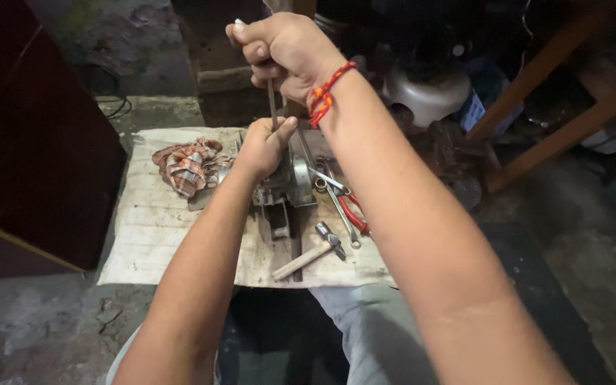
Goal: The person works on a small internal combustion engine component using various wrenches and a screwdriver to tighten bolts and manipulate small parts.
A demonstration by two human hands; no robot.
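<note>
The right hand (286,50), with a red and orange thread band at its wrist, is closed in a fist around the top of a thin upright metal rod (272,103), which stands nearly vertical and runs down to the left hand (264,146). The left hand is curled shut around the lower part of the rod, thumb up beside it, and presses down on a grey metal machine part (285,184) that sits in the middle of the surface. Whether the rod's tip enters the part cannot be told, since the left hand covers that spot.

The machine part rests on a worn, dirty whitish mat (147,228) spread over the low surface. Just to the left of the left hand lies a crumpled checked cloth in brown, red and white (185,165), touching the part's edge. To the right of the part lie a steel spanner (344,217) and red-handled pliers (354,210), overlapping one another. Near the front edge of the mat lies a small hammer with a pale wooden handle and dark metal head (315,251), its handle pointing toward the person. The person's knees in light grey trousers (365,321) show below the mat. A pale rounded plastic vessel (425,93) stands beyond, near slanting wooden legs (565,132).
</note>
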